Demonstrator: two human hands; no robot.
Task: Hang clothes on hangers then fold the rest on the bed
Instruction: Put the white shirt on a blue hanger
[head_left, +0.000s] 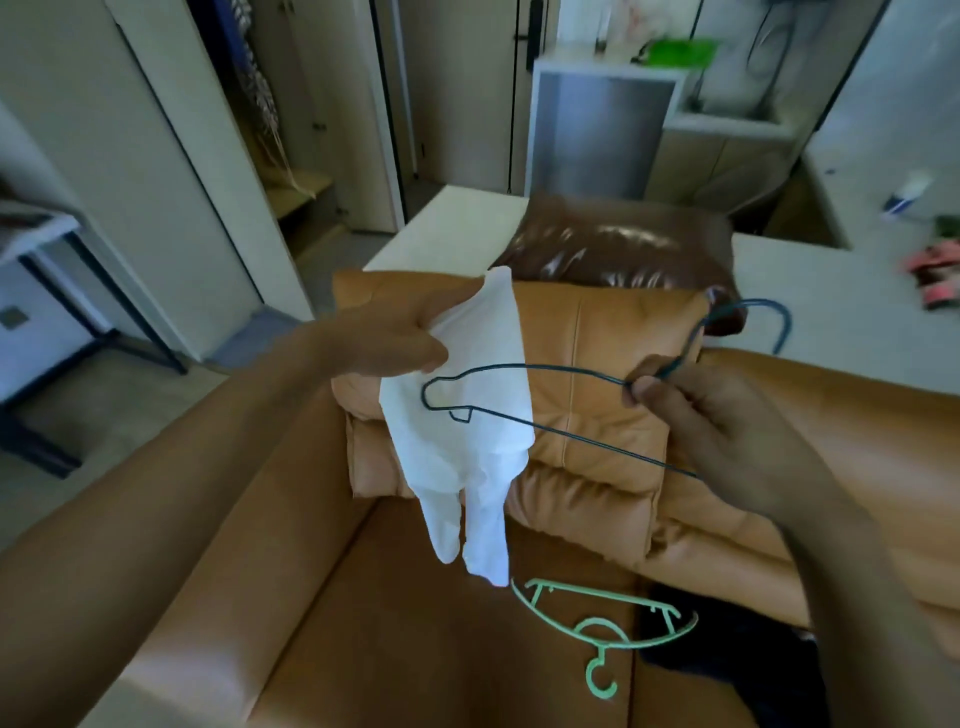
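We pinch the white garment (462, 415) in our left hand (400, 340), hanging free over the sofa (597, 364); our right hand (727, 431) grips the wire hanger (545, 370) near its hook, ready to thread in.

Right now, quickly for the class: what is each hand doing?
Left hand: gripping the white garment.
Right hand: pinching the dark wire hanger.

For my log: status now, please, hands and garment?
Left hand pinches white garment, hanging free. Right hand holds blue hanger, not yet inside garment. Green hanger lies on sofa below.
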